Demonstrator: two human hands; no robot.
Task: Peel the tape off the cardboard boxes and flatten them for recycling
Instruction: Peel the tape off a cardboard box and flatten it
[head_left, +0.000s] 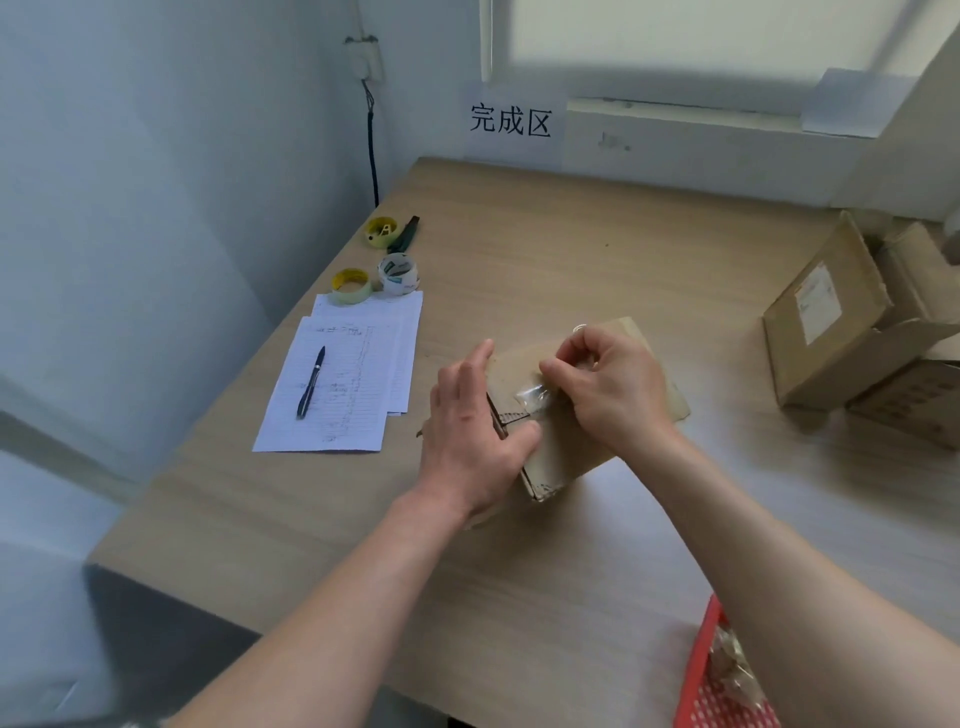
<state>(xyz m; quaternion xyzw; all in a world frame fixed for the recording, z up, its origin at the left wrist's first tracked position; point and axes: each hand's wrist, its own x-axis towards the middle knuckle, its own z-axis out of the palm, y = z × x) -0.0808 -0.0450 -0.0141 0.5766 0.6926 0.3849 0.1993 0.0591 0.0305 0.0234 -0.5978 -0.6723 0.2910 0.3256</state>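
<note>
Left hand (475, 431) steadies small cardboard box (571, 441), fingers straight along its side; right hand (613, 387) pinches clear tape (535, 397) (crumpled) on top.

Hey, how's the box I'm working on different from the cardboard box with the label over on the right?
The box under your hands lies low, with clear tape lifting off its top; the labelled box stands taller, tilted. Yours shows no label on the faces in view, while the labelled box carries a white one. Your left hand steadies yours while your right hand pinches the tape; nothing holds the labelled box. Both are plain brown cardboard on the table.
</note>
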